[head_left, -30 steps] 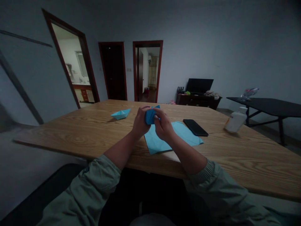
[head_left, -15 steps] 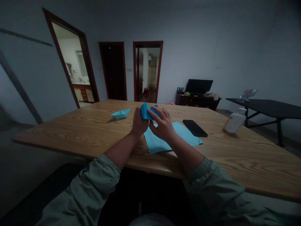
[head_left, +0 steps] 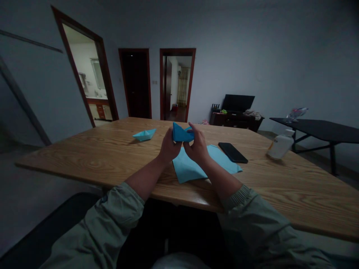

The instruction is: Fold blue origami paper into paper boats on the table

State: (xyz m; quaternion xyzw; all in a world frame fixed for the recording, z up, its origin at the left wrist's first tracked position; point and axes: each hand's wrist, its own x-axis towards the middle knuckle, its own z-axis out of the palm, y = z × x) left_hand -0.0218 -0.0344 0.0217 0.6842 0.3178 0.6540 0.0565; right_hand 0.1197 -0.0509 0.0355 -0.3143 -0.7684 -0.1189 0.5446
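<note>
A folded piece of darker blue paper (head_left: 181,134) is held up above the wooden table, between my two hands. My left hand (head_left: 169,146) grips its left end, thumb at the lower edge. On the other end, my right hand (head_left: 198,145) pinches the paper between thumb and fingers, with the index finger raised along the side. Beneath my right hand and forearm lie light blue sheets (head_left: 190,170), partly covered by them. To the left, a light blue paper boat (head_left: 144,135) rests upright on the table.
A black phone (head_left: 232,152) lies right of the sheets on the wooden table (head_left: 112,157). Farther right stands a white bottle (head_left: 280,145). Beyond are a black table (head_left: 325,129) and a low cabinet with a dark screen (head_left: 238,102).
My right hand has shifted slightly right, its fingers moving from across the paper's front to its right end. The folded paper now shows a tall left point and a sloping top edge.
</note>
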